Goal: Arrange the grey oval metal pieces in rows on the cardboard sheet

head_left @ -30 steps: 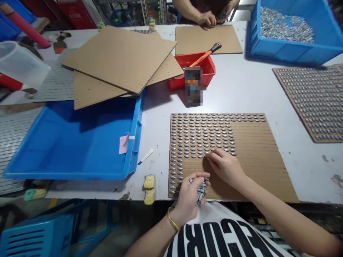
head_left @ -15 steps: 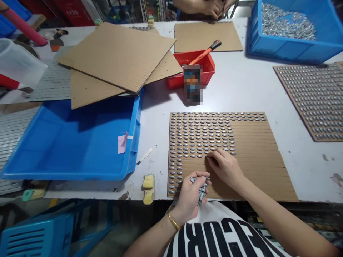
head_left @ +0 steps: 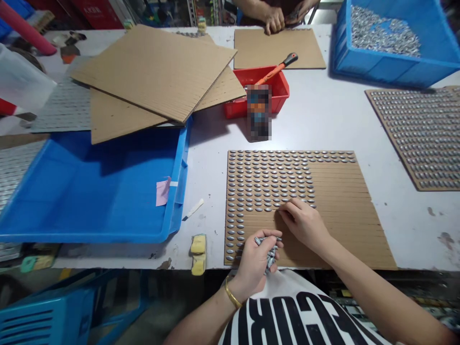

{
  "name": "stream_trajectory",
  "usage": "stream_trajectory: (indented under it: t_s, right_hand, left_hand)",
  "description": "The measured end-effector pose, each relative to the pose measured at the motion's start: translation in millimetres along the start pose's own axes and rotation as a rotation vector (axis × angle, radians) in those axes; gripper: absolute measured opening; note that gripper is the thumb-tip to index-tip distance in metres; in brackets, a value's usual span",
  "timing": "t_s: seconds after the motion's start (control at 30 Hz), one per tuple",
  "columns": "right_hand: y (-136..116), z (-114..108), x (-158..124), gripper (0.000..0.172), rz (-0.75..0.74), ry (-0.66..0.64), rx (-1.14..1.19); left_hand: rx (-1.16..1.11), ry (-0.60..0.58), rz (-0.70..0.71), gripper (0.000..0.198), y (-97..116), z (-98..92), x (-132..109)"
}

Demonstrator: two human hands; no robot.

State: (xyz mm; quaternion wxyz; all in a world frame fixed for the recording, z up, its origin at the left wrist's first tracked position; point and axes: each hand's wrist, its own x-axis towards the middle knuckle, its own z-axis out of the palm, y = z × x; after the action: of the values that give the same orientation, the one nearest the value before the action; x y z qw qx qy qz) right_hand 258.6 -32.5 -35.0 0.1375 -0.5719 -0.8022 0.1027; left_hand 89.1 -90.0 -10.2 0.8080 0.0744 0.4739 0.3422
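Small spindle-shaped metal pieces (head_left: 271, 256) fill my left hand (head_left: 251, 266), whose fingers curl round them above the near edge of a grooved cardboard sheet (head_left: 341, 211). My right hand (head_left: 304, 223) rests on the sheet with thumb and forefinger pinched at the end of a row; a small metal piece at the fingertips is mostly covered. Rows of the same silvery pieces (head_left: 270, 181) lie in the grooves over the upper left of the sheet, along its top and down its left side.
Left stands a blue tray (head_left: 174, 191) under stacked cardboard sheets (head_left: 154, 72). Beyond my sheet is a red bin (head_left: 280, 91) with an orange-handled tool (head_left: 275, 72). A blue crate (head_left: 388, 69) of metal pieces and a filled sheet (head_left: 424, 139) are right. Another person's hand (head_left: 274, 20) is opposite.
My right hand has barely shifted, and my left hand holds still with its pieces. Across the table, the other person's hands have moved apart, one coming down onto the far cardboard.
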Motion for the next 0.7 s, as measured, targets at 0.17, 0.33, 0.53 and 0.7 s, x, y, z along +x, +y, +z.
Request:
stream_trajectory:
  t_s: [0.17,0.33,0.53,0.7]
  right_hand:
    - [0.5,-0.8,2.6,0.022,-0.031,-0.028,-0.042]
    - [1.3,1.2,4.4,0.024,-0.027,-0.030,-0.017]
    - [-1.9,1.9,6.1,0.022,-0.036,-0.015,-0.012]
    - [-5.3,2.5,6.1,0.021,-0.030,-0.008,-0.025]
  left_hand:
    - [0.012,-0.002,-0.008,0.024,1.6,4.6,-0.6]
    - [0.027,-0.012,-0.004,0.026,-1.2,6.4,-0.1]
    - [0.034,-0.002,-0.015,0.029,-4.7,8.3,1.0]
    - [0.039,0.005,0.002,0.031,-4.1,8.0,-0.9]
